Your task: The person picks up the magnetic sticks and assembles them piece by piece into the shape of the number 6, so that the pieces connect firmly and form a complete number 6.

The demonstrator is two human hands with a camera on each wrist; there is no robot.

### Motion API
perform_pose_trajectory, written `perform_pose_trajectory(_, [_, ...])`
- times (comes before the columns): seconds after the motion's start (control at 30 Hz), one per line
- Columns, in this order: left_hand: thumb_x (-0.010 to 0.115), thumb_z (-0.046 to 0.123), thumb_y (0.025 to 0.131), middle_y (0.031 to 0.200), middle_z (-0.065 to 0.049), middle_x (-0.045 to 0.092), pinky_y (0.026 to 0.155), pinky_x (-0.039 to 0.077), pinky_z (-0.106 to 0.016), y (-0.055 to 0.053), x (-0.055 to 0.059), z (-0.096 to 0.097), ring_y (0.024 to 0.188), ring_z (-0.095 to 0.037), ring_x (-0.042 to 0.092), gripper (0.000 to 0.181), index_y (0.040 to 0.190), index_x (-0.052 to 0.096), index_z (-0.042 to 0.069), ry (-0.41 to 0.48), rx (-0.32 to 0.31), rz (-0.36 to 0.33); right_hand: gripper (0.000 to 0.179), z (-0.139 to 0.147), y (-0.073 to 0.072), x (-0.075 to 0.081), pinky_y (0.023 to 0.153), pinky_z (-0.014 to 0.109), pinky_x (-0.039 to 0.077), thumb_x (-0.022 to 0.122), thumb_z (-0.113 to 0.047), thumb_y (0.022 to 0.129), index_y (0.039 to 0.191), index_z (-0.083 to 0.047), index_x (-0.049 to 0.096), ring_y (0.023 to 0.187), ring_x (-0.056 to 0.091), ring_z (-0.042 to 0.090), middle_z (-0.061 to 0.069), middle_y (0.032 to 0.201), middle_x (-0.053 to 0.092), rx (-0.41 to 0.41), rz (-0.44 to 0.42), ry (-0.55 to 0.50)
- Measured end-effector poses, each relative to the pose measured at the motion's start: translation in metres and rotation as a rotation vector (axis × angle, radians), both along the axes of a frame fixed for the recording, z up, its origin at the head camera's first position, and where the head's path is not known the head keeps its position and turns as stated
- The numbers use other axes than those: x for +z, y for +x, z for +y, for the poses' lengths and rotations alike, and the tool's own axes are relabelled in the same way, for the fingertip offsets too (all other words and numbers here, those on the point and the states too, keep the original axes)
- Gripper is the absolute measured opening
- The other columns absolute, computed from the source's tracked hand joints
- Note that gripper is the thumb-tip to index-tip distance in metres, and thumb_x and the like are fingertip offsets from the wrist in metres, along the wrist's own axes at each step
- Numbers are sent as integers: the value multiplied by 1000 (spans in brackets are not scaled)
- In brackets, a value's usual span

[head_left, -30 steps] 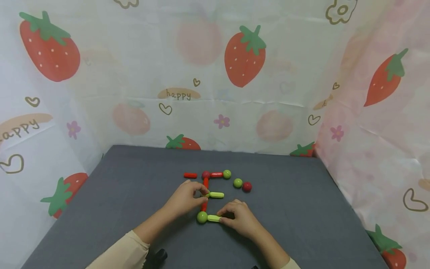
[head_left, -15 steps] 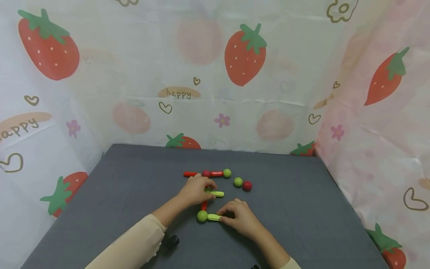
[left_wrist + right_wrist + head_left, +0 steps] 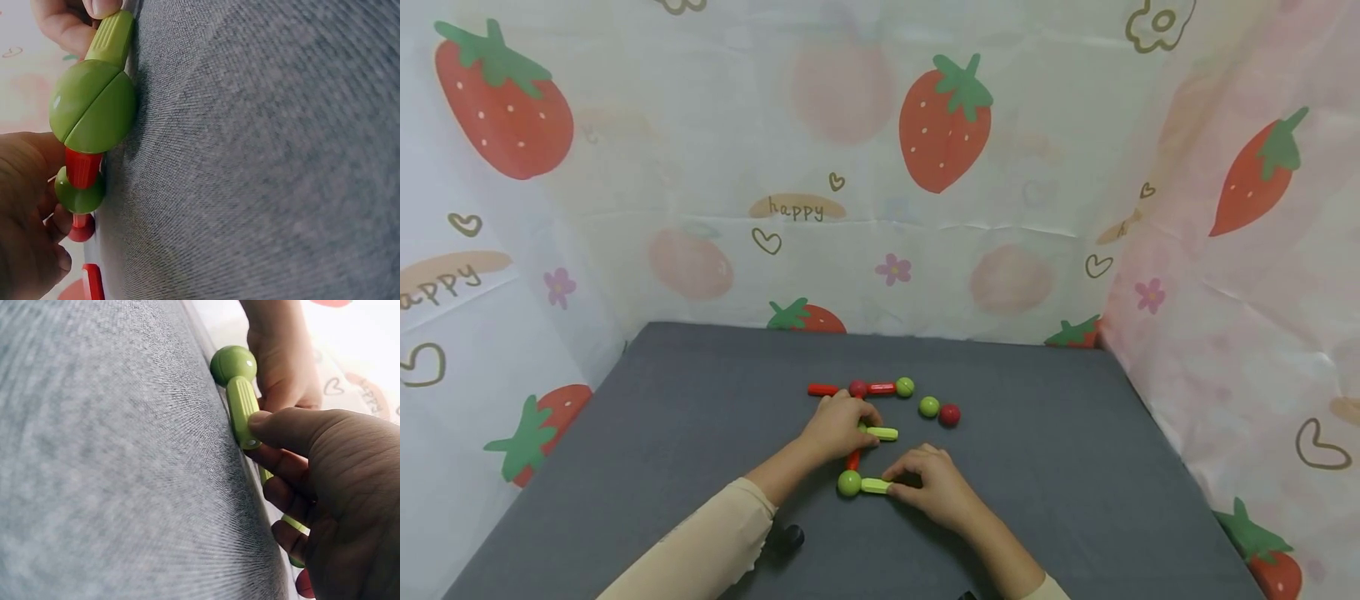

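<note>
A toy frame of red rods, yellow-green rods and balls lies on the grey tabletop. My left hand reaches over its upright side and grips the middle green ball, mostly hidden in the head view. A yellow-green rod sticks out rightward from there. My right hand pinches the free end of the bottom yellow-green rod between thumb and fingers. That rod joins the near green ball, with a red rod running on toward the middle ball.
At the frame's far end, a dark red ball joins a red rod ending in a green ball. Another red rod lies to its left. A loose green ball and red ball sit right of the frame.
My left hand has moved a little forward and right, now covering more of the upper red rod and the middle ball. My right hand keeps its pinch in place.
</note>
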State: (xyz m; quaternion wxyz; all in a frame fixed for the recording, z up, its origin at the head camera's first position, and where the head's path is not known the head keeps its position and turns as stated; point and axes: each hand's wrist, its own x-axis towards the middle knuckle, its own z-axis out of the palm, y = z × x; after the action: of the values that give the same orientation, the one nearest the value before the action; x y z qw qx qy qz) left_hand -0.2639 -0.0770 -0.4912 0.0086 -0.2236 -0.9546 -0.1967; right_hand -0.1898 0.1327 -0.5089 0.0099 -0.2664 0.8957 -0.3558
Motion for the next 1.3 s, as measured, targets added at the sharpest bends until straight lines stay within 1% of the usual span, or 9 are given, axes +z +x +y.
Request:
perform_pose_trajectory(0.23, [82,35,77,83,18,69,75,31,-31,1,0,0,79,-10,46,17,92,76,30,49,7,-16,16,1,1,1,88,33,35,77,-29,83,97,-35,74,92,54,1,-23,95,69,-4,-17,-6])
perform_pose_trajectory(0.43, [81,35,78,85,19,69,77,31,-32,-1,-6,0,80,-9,46,17,93,74,31,70,4,-41,15,3,2,4,86,32,35,77,-31,83,98,-36,74,91,53,0,-23,95,68,1,-51,16])
perform_pose_trajectory(0.57, [81,36,78,85,18,69,76,31,-32,-1,-8,1,80,-9,46,17,93,74,31,73,1,-48,15,6,-2,15,88,32,40,76,-30,84,99,-31,74,93,55,3,-21,97,69,-2,-10,19])
perform_pose_trajectory(0.73, [82,35,78,86,16,69,75,30,-33,-2,-6,0,80,-10,45,18,93,74,31,80,1,-48,17,14,-15,36,87,37,49,76,-23,85,102,-22,75,98,58,12,-15,99,69,-55,37,-16])
perform_pose_trajectory(0.83, [82,35,77,86,16,68,75,29,-33,-3,-5,-1,80,-10,45,18,93,73,32,87,6,-46,19,18,-25,47,86,40,49,76,-21,85,105,-21,75,98,57,16,-13,99,68,-108,31,-20])
perform_pose_trajectory(0.93, [82,35,77,86,16,68,75,29,-33,-4,-6,-2,81,-9,45,18,93,73,32,96,5,-48,20,23,-38,53,79,36,46,75,-21,86,106,-21,75,93,55,20,-12,98,68,-169,36,-13])
perform_pose_trajectory(1.03, [82,35,77,87,17,69,77,30,-33,-6,-8,-2,82,-9,46,18,93,73,32,113,-2,-56,19,28,-51,52,76,33,46,74,-23,87,106,-23,74,94,56,24,-10,101,68,-237,37,-11])
perform_pose_trajectory(1.1, [82,34,78,87,18,69,78,30,-34,-5,-8,-3,83,-9,46,18,93,73,32,122,-5,-61,20,30,-60,50,78,34,50,75,-24,87,107,-24,74,98,58,23,-7,104,68,-271,39,-15])
perform_pose_trajectory(1.3, [82,33,78,86,19,70,81,31,-36,-3,-4,-5,83,-10,46,16,93,74,32,165,-9,-72,28,31,-76,35,84,40,53,75,-25,86,114,-20,72,103,58,22,-4,110,68,-331,72,2])
